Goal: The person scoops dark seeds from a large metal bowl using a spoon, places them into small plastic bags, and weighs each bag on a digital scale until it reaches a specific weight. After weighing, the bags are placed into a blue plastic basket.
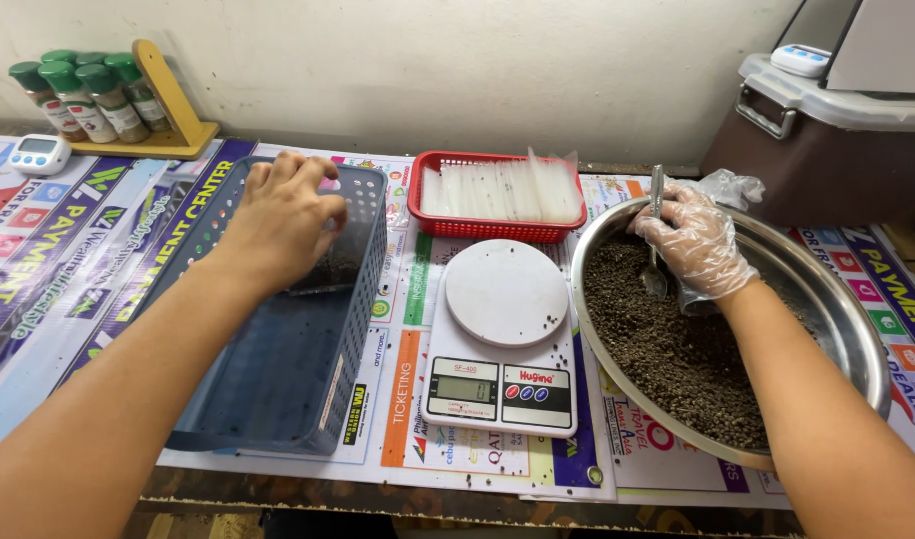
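Poster-covered table [398, 399], blue basket [278, 379], white scale [502, 339], red tray [497, 228], steel bowl [847, 319], spice rack [183, 130]

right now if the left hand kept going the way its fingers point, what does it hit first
Probably the far wall of the blue basket: the left hand reaches into it, fingers curled toward that end. Depth is unclear.

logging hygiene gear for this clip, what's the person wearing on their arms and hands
The right hand wears a thin, clear, crinkled disposable plastic glove that ends at the wrist. The left hand is ungloved. Both forearms are bare, with no sleeves, watch or jewellery visible.
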